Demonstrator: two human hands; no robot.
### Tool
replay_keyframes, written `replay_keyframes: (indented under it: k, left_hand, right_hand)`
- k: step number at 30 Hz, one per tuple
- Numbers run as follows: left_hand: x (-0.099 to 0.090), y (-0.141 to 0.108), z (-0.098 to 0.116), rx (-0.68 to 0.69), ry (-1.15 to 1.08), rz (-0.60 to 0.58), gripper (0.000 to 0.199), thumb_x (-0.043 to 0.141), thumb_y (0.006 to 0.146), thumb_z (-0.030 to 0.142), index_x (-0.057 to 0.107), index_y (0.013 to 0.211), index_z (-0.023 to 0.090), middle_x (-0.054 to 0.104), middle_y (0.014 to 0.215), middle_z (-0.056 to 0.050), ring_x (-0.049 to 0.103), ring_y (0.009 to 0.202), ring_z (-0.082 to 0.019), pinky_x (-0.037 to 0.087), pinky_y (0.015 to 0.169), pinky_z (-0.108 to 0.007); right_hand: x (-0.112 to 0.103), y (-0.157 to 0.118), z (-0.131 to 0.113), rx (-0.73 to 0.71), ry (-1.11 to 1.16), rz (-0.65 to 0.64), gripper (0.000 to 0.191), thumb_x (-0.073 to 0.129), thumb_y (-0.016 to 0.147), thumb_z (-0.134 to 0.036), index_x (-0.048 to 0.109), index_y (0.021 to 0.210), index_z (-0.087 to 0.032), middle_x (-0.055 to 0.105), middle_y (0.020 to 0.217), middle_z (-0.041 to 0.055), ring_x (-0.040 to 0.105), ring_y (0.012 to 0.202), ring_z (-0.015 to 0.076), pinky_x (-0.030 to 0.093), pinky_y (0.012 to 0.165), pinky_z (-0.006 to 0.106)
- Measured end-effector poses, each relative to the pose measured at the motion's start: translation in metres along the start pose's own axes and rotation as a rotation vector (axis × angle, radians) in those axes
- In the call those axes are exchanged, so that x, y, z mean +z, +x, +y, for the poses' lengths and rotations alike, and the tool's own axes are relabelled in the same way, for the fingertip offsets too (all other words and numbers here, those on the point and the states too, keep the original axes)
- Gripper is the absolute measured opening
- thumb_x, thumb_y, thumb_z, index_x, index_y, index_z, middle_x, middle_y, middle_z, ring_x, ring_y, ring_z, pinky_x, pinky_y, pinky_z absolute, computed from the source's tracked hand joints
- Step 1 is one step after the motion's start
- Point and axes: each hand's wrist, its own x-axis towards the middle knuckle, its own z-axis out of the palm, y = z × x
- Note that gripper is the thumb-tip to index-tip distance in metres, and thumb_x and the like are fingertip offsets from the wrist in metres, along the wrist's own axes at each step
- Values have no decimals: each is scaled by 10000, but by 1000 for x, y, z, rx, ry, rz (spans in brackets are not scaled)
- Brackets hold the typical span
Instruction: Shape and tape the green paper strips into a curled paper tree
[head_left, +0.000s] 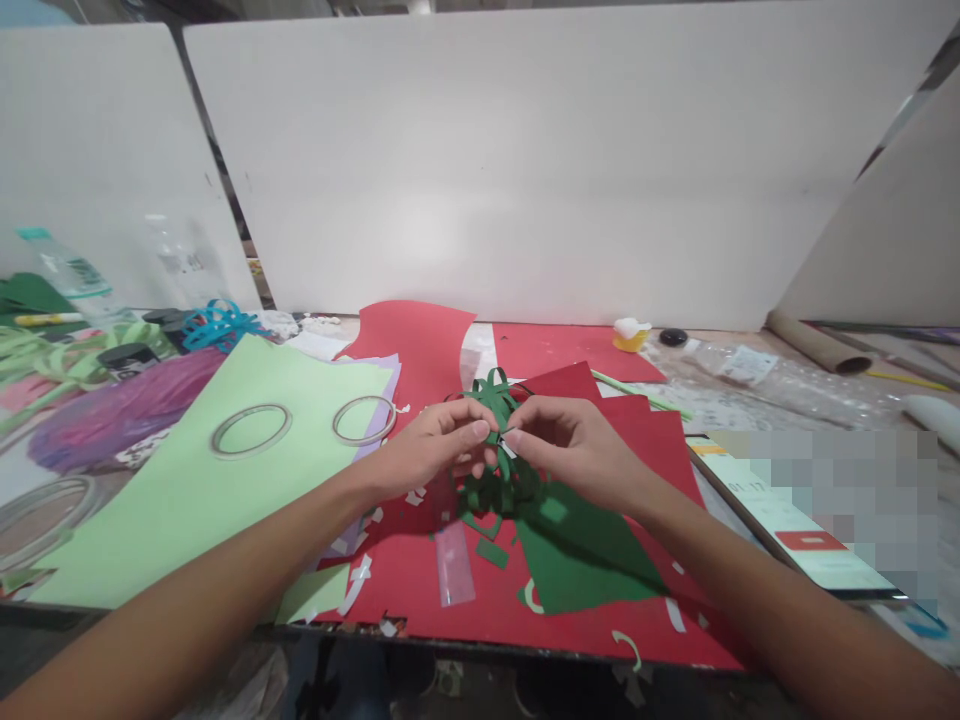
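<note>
My left hand (pixel 442 437) and my right hand (pixel 574 440) meet over the middle of the table, fingertips pinched close together. Between them is a dark green looped paper piece (pixel 489 494), its curled strips showing above and below the fingers. Both hands grip it near its centre; the exact spot is partly hidden behind the fingertips. Underneath, a green paper sheet (pixel 581 560) and red paper sheets (pixel 600 637) lie with scattered scraps. A clear strip of tape or plastic (pixel 455 565) rests on the red just below the hands.
At left, a light green sheet (pixel 172 510) bears two tape rolls (pixel 251 431). A blue looped paper piece (pixel 221 325) and plastic bottles stand behind. To the right lie a phone (pixel 795 520), a plastic bottle (pixel 795 380) and a cardboard tube (pixel 817 343). White panels (pixel 525 160) close the back.
</note>
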Motion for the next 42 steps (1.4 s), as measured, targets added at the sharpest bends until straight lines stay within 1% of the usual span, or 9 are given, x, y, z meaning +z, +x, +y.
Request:
replay_keyframes:
  k: [6,10,19,21,24,26,28,36,42]
  left_hand:
    - [0,-3,0,-22,-26,-29,295,596,876,460,551,868,169,565,629,29,519,540,-77,389,532,-193]
    - [0,-4,-3,-36,-106,-41,293,592,880,458,532,854,173,550,599,37,500,517,-74,372,518,-190]
    - [-1,-3,-2,2,25,21,314,546,893,497,553,935,186,561,660,21,504,542,-90,374,534,-210]
    - [0,-3,0,92,175,48,290,595,874,452,571,1030,208,607,784,-4,547,632,-110,417,583,-232]
    - [3,-4,3,344,555,160,276,688,820,323,618,1064,215,634,1032,-59,598,898,-173,471,781,-302]
    - [3,-4,3,492,758,261,195,675,827,259,662,1017,216,637,1087,-73,586,1018,-201,453,892,-344]
    - [3,-5,2,571,876,326,149,641,848,226,691,989,225,659,1067,-75,593,1024,-205,457,906,-360]
    - [-1,-4,5,741,1078,385,123,653,840,246,725,938,237,731,977,-77,633,920,-220,479,853,-396]
    - [-5,-1,2,851,1053,400,130,627,859,215,710,960,216,753,892,-63,653,859,-204,509,804,-373]
  right_hand:
    - [-2,1,1,47,146,-47,174,638,800,-312,640,710,-163,567,611,-13,488,527,92,387,493,232]
    - [-2,1,1,59,188,-125,166,654,806,-328,655,783,-163,607,672,2,524,592,99,418,545,232]
    - [4,3,2,105,264,-59,212,684,770,-361,610,708,-172,576,631,-12,491,534,90,395,500,230]
    - [4,3,3,124,292,-10,217,688,761,-362,600,694,-176,570,630,-17,485,522,89,384,491,233]
    - [5,3,3,118,328,23,224,681,767,-363,594,673,-179,575,638,-18,480,524,92,382,501,243]
    - [6,3,3,119,326,22,216,674,774,-354,602,673,-177,584,645,-14,483,524,94,372,500,246]
    - [6,3,3,123,315,17,210,668,779,-344,606,672,-174,584,648,-12,484,520,93,364,498,248]
    - [9,2,1,126,292,65,232,681,768,-356,571,675,-174,536,602,-27,473,532,93,354,489,234]
    - [4,4,6,117,360,-15,214,655,801,-374,626,742,-170,609,681,2,505,524,88,359,458,226]
